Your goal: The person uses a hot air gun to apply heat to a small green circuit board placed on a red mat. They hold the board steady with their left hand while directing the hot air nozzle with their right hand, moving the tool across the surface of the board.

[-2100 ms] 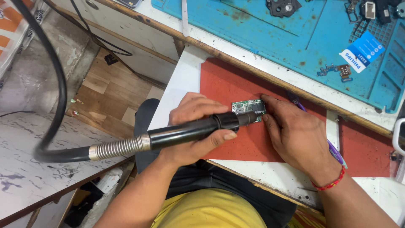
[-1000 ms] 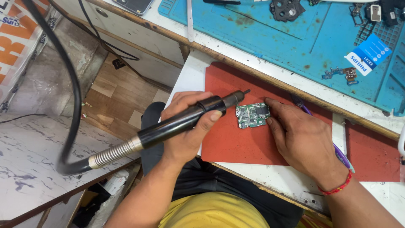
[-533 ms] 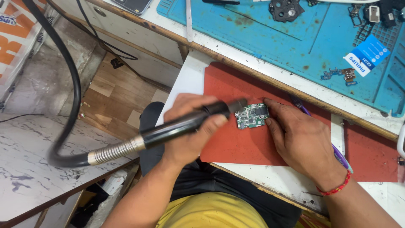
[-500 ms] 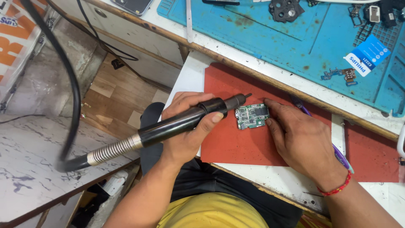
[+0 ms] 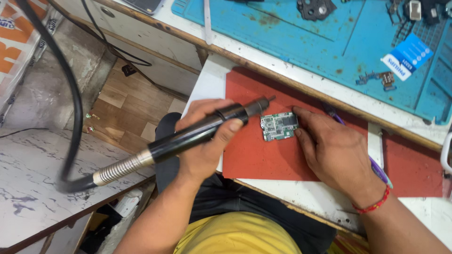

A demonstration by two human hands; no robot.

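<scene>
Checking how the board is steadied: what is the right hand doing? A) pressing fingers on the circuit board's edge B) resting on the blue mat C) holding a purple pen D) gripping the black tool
A: the right hand has its fingers touching the right edge of the circuit board on the red mat; the left hand holds the black tool.

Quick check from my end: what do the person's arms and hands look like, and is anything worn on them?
Both forearms are bare, with no sleeves, gloves or rings in view. The right hand has a thin red thread bracelet around the wrist. The left hand and its wrist carry nothing. A yellow shirt shows below.
</scene>
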